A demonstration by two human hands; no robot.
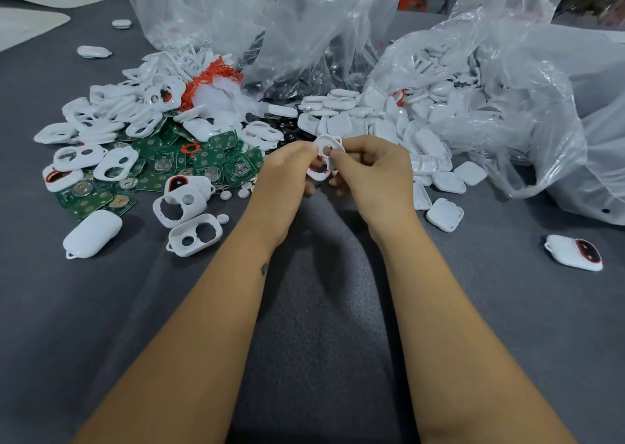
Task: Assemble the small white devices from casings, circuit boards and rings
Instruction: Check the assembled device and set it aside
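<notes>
Both hands, L (287, 169) & R (368, 169), pinch one white casing (325, 154) above tabletop (321, 308), boards (203, 159) at left.

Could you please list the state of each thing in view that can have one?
Left hand: pinching the casing.
Right hand: pinching the casing too.
White casing: held off the table, red ring at its lower opening.
Plastic bag: open, white parts spilling out.
Device at right: lying alone, red ring fitted.
</notes>
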